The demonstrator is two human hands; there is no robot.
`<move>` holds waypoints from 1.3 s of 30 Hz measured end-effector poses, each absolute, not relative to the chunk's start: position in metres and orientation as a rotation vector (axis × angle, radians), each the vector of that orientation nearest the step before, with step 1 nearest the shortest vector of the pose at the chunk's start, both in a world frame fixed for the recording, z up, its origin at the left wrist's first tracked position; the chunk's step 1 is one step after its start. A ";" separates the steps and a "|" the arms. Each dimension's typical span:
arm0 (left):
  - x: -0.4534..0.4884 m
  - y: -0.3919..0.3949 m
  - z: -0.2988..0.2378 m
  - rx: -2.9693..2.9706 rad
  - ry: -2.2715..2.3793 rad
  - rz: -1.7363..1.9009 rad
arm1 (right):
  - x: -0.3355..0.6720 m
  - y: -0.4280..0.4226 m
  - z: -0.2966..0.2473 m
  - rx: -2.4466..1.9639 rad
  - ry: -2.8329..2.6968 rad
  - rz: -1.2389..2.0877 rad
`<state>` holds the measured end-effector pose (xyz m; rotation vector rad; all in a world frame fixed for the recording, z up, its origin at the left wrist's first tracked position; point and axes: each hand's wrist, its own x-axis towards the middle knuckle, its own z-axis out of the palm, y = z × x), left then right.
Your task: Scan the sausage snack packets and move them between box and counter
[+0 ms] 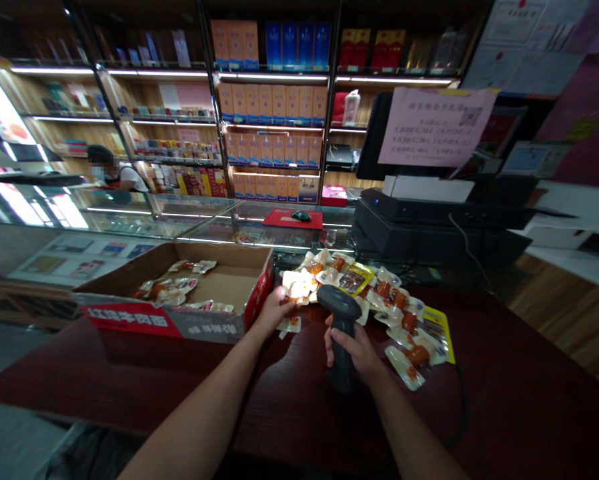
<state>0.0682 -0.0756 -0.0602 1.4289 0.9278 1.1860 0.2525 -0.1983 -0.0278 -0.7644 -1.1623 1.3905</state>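
My right hand (352, 347) is wrapped round the handle of a dark grey barcode scanner (340, 304), which stands upright with its head facing away from me. My left hand (274, 310) pinches the edge of a small vacuum-packed snack packet (298, 285), brightly lit just ahead of the scanner. More packets with brown contents (392, 301) lie in a loose pile to the right. Two yellow-edged packets (355, 277) are among them. Left of my left hand, an open cardboard box (164, 325) holds several similar packets (167, 290).
A dark red wooden counter (289, 400) carries these things. Behind it are a glass display case (219, 217), a mouse (301, 216) on a red mat, and a monitor (374, 137) on a dark cash register. Another person (122, 175) is at the far left, before stocked shelves.
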 end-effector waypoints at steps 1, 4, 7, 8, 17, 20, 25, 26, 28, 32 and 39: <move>0.068 -0.076 -0.060 1.427 0.934 1.182 | 0.252 -0.198 -0.028 -0.764 -1.162 1.388; 0.069 -0.077 -0.059 1.415 0.921 1.182 | 0.252 -0.198 -0.028 -0.762 -1.147 1.380; 0.070 -0.078 -0.057 1.379 0.838 1.225 | 0.252 -0.197 -0.028 -0.765 -1.126 1.383; 0.070 -0.078 -0.057 1.363 0.819 1.244 | 0.252 -0.197 -0.028 -0.766 -1.122 1.389; 0.072 -0.082 -0.055 1.281 0.823 1.259 | 0.254 -0.194 -0.032 -0.735 -1.079 1.391; 0.075 -0.090 -0.049 1.246 0.795 1.253 | 0.254 -0.193 -0.031 -0.731 -1.032 1.376; 0.083 -0.095 -0.037 1.182 0.647 1.189 | 0.258 -0.194 -0.018 -0.763 -0.928 1.323; 0.085 -0.094 -0.035 1.181 0.642 1.180 | 0.260 -0.194 -0.014 -0.780 -0.911 1.301; 0.093 -0.090 -0.029 1.180 0.658 1.171 | 0.267 -0.194 -0.002 -0.821 -0.887 1.249; 0.115 -0.081 -0.013 1.199 0.725 1.167 | 0.289 -0.197 0.019 -0.873 -0.875 1.158; 0.177 -0.055 0.020 1.494 0.813 1.169 | 0.323 -0.206 0.033 -0.925 -0.817 1.042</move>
